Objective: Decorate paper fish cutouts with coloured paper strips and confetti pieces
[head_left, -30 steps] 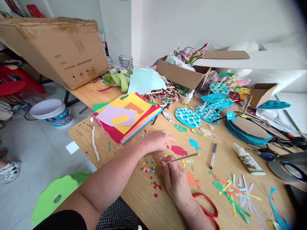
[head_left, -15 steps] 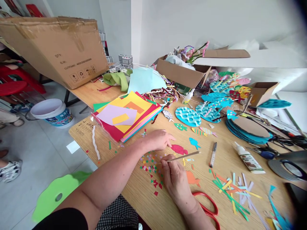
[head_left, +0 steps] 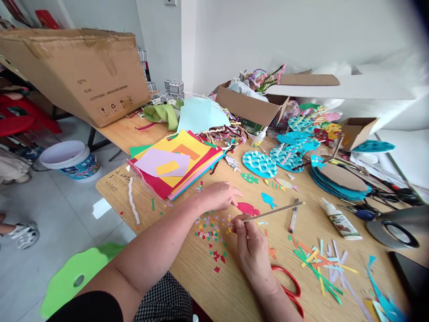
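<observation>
My right hand (head_left: 251,243) pinches a thin wooden stick (head_left: 276,211), its lower tip among small paper bits (head_left: 209,228) in mixed colours. My left hand (head_left: 223,197) rests with fingers stretched out beside a red paper fish (head_left: 248,208); whether a fingertip touches it I cannot make out. An orange paper fish (head_left: 272,252) lies partly hidden behind my right hand. Red-handled scissors (head_left: 296,286) are partly under my right forearm. Beyond the fingers lie a blue paper fish (head_left: 268,200) and a green one (head_left: 250,178).
Coloured paper sheets (head_left: 167,163) are stacked at left. To the right lie a pen (head_left: 294,217), a glue bottle (head_left: 342,220), paper strips (head_left: 323,264) and a tape roll (head_left: 392,233). Wavy blue ovals (head_left: 259,164) and cardboard discs (head_left: 340,179) sit farther back. A large carton (head_left: 77,76) stands at far left.
My right hand has moved slightly right with the stick, now covering more of the orange fish. The view has shifted a little. My left hand stays by the red fish.
</observation>
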`<state>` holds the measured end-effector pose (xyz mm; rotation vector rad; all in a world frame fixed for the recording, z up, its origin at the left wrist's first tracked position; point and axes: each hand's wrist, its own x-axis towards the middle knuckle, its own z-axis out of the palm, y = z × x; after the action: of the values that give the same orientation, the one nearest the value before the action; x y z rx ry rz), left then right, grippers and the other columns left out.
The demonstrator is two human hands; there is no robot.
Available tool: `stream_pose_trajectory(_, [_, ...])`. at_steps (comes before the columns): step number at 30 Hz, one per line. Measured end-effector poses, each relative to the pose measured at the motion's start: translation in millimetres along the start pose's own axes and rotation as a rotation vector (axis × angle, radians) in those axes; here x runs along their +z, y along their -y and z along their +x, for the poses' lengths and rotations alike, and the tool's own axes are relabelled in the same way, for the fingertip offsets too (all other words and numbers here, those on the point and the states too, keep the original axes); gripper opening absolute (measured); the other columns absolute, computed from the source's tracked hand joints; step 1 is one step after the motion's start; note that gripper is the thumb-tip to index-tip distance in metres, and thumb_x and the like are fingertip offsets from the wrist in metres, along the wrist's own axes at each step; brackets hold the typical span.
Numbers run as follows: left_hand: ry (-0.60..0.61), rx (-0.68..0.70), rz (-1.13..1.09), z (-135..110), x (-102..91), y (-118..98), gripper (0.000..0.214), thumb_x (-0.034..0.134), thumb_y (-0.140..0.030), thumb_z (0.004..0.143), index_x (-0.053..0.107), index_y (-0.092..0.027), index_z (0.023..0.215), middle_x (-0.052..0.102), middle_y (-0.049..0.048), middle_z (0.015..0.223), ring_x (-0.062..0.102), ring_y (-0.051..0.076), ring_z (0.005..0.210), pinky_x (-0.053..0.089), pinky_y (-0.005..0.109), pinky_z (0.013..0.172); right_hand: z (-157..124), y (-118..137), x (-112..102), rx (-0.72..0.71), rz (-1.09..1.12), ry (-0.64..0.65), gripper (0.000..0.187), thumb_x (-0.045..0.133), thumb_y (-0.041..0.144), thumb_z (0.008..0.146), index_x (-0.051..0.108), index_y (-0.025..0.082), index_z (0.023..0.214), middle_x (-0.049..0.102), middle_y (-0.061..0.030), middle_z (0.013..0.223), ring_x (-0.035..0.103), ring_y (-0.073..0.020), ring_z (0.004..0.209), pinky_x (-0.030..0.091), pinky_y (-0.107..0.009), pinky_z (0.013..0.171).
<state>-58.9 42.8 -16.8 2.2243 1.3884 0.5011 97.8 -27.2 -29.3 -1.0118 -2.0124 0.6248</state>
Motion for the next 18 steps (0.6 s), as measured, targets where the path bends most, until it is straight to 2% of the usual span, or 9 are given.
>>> stream_pose_trajectory(6, [-0.003,0.029,-0.007,1.4,3.0,3.8,0.046,0.045,-0.004,0.074,0.063,-0.016,0.115,0.075,0.0007,0.084,0.062,0.017,0.098,0.046,0.026,0.083,1.0,2.7,6.9,-0.115,-0.019,0.096,0.020,0.038,0.019,0.094,0.047,0.021,0.076,0.054,-0.0003,0.068,0.050,-0.0143,0.059,0.043,-0.028,0.057])
stream_pose_trajectory(10, [0.007,0.021,-0.023,1.3,2.7,4.6,0.049,0.046,-0.003,0.072,0.062,-0.015,0.117,0.075,0.0017,0.085,0.063,0.018,0.097,0.047,0.027,0.082,1.1,4.1,11.8,-0.178,-0.071,0.140,0.017,0.038,0.018,0.093,0.048,0.020,0.080,0.057,-0.0034,0.075,0.052,-0.0171,0.068,0.044,-0.031,0.061])
stream_pose_trajectory(14, [-0.001,0.013,-0.022,0.3,0.5,1.9,0.043,0.045,-0.005,0.075,0.065,-0.014,0.112,0.075,0.0027,0.085,0.061,0.018,0.101,0.047,0.027,0.085,0.2,1.6,8.3,-0.082,-0.016,0.084,0.020,0.038,0.022,0.094,0.048,0.020,0.077,0.056,-0.0014,0.069,0.052,-0.0152,0.062,0.043,-0.028,0.058])
stream_pose_trajectory(18, [-0.003,-0.006,-0.029,-1.2,0.0,-0.2,0.045,0.045,-0.003,0.075,0.064,-0.015,0.114,0.075,0.0019,0.082,0.063,0.017,0.097,0.047,0.027,0.082,1.4,-3.5,-4.2,0.074,0.017,-0.052,0.026,0.037,0.031,0.096,0.052,0.020,0.078,0.056,0.0003,0.064,0.054,-0.0137,0.058,0.042,-0.025,0.054])
